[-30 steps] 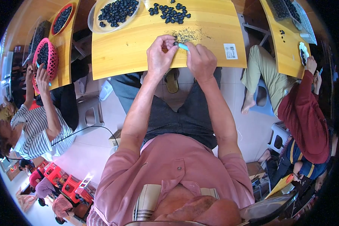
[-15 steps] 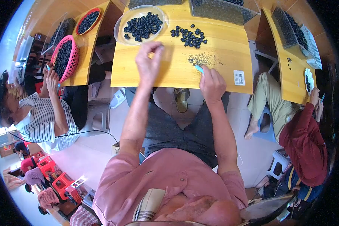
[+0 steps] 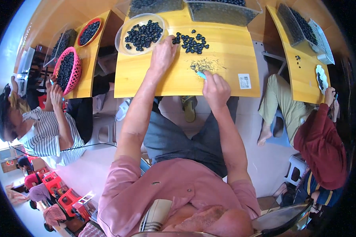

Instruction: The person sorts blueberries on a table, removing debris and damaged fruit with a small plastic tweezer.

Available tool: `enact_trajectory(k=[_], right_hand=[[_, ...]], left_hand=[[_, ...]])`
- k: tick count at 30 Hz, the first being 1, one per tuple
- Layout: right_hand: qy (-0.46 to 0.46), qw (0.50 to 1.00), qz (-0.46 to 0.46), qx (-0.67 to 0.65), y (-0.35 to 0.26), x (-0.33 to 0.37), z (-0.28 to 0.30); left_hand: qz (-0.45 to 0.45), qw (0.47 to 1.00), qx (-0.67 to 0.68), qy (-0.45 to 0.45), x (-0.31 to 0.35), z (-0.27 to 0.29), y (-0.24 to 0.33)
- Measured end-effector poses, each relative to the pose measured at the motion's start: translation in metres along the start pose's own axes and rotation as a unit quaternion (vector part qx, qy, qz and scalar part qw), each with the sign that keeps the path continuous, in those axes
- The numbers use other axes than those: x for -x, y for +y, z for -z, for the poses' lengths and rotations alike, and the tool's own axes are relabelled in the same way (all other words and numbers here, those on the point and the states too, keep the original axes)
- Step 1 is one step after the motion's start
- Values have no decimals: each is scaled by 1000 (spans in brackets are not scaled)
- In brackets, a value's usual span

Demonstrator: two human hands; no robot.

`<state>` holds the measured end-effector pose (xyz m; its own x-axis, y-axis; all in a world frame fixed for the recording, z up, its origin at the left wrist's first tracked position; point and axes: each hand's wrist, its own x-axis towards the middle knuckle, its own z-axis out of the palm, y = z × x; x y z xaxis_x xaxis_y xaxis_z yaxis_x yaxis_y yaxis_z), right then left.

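My left hand (image 3: 164, 55) reaches over the table to the left edge of a loose group of small dark round pieces (image 3: 194, 45). Its fingertips are pinched together among the nearest of them; whether one is between them is hidden. My right hand (image 3: 216, 89) is closed around a slim tool with a light-blue handle (image 3: 201, 75). The tool's tip points at a scatter of small brown crumbs (image 3: 205, 64) on the wood. Beside my left hand stands a round clear bowl (image 3: 118, 39) with many similar dark pieces in it.
Behind these, clear bins (image 3: 225, 15) of dark pieces line the yellow table's (image 3: 136, 83) far side. A white label (image 3: 244, 81) lies at right. Co-workers sit at side tables: a striped shirt (image 3: 47, 130) near a pink basket (image 3: 76, 73), a maroon sleeve (image 3: 320, 146) near a white dish (image 3: 319, 70).
My left hand has moved away from its place in front of the bowl, forward and right to the loose pieces. The right hand stays at the crumbs with the blue-handled tool. The view has shifted slightly.
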<state>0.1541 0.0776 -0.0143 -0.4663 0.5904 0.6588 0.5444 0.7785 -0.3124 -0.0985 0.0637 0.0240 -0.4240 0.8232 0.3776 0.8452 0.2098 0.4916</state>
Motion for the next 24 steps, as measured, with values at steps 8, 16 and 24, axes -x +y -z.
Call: enact_trajectory(k=[8,16,24], right_hand=[[10,1000,8,-5,-1,-1,-1],[10,1000,11,12,1,-1,-1],[14,1000,19,7,-1,-3,-2]], left_hand=[[26,998,-58,29,-3,-17,-16],[160,967,193,46,39,-2,11],[226,867,442,48,85,-16,21]])
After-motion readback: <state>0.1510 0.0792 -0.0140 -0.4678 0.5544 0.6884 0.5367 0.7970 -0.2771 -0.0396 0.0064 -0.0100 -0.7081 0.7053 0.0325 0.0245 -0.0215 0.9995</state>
